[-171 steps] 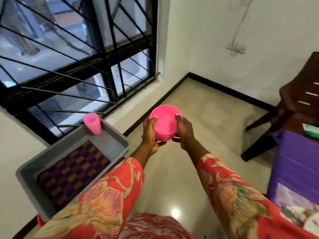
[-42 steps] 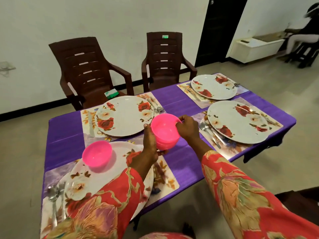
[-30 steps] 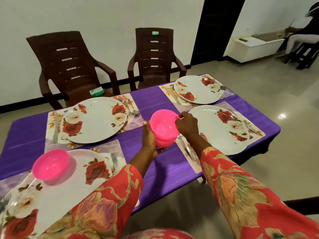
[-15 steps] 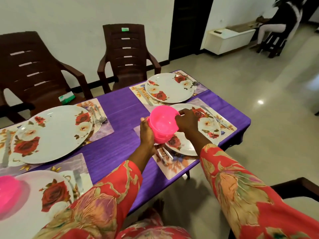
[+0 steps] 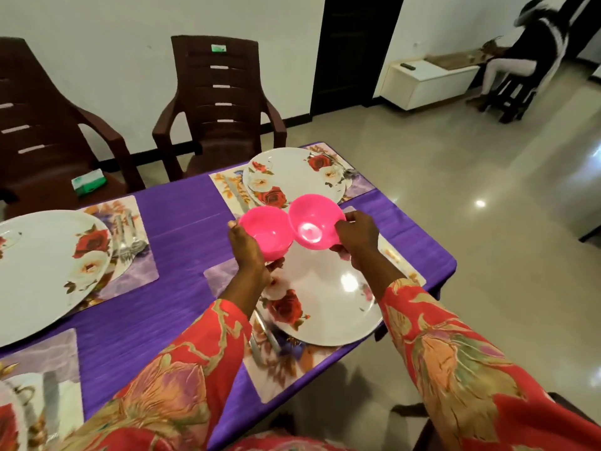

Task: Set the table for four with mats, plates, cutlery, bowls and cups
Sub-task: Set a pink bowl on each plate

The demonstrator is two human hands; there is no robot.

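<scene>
stacked pink bowls now split | left hand (image 5: 248, 252) holds one bowl (image 5: 268, 231) | right hand (image 5: 356, 237) holds other bowl (image 5: 313, 221)

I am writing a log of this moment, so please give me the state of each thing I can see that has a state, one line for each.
Left hand: grips the left pink bowl.
Right hand: grips the right pink bowl.
Left pink bowl: held in the air, empty, mouth up.
Right pink bowl: held in the air, empty, tilted toward the camera.
Near plate: on its mat, empty.
Far plate: on its mat, empty.
Left plate: on its mat, empty.
</scene>
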